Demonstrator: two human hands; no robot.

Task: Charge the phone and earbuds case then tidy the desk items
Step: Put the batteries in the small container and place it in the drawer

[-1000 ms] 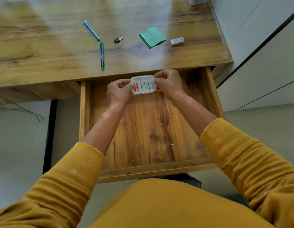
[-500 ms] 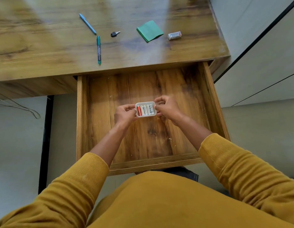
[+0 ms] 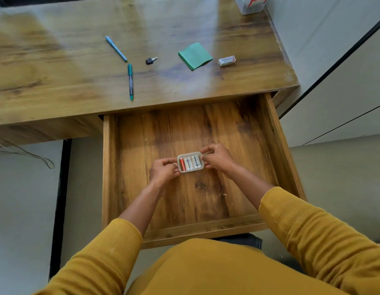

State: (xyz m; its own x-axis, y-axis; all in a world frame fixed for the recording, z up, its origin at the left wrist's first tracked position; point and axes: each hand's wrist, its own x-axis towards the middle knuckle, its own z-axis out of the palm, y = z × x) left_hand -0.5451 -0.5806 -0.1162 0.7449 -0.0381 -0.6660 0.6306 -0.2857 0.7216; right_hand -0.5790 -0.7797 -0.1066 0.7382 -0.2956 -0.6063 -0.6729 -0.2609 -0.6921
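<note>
a person in a yellow top sits at a wooden desk with the drawer (image 3: 276, 145) pulled open toward them. both hands are down inside the drawer, holding a small clear box of batteries (image 3: 190, 162) between them. the left hand (image 3: 163, 171) pinches the left end of the box and the right hand (image 3: 217, 156) pinches the right end — the fingers of both are curled round its edges. the box sits low in the middle of the drawer; i cannot tell if it touches the drawer floor. inside it the batteries lie side by side, one orange at the left and the others pale.

on the tabletop (image 3: 57, 86), far from the hands, some small things lie spread out. a blue pen (image 3: 116, 48) lies at a slant on the left. just near of it a green pen (image 3: 130, 81) points toward the drawer. a little black key (image 3: 150, 60) sits to the right of the pens. further right is a green square of paper (image 3: 195, 56), and beside that a small white eraser (image 3: 226, 61). a clear box with a red handle (image 3: 250, 4) stands at the far right corner — only part of it shows.

a thin cable (image 3: 25, 153) lies on the floor at the left.
</note>
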